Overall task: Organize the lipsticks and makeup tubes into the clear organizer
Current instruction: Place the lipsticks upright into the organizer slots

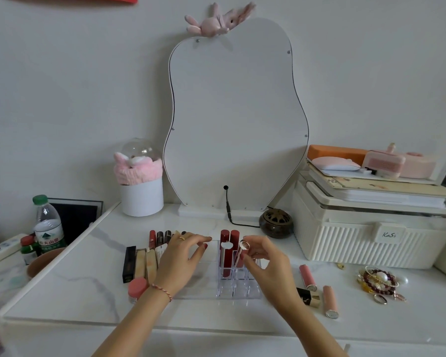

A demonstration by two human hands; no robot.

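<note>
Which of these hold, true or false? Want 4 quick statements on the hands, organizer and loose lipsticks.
1. The right hand pinches a lipstick over the clear organizer. True.
2. The organizer holds no lipsticks. False: red lipsticks stand in its back slots.
3. Two pink tubes lie on the table right of the organizer. True.
4. The left hand grips the water bottle. False: it hovers open beside the organizer; the bottle stands far left.

Home dressing table: mirror [234,112], jewellery [379,282], lipsticks [160,238].
</note>
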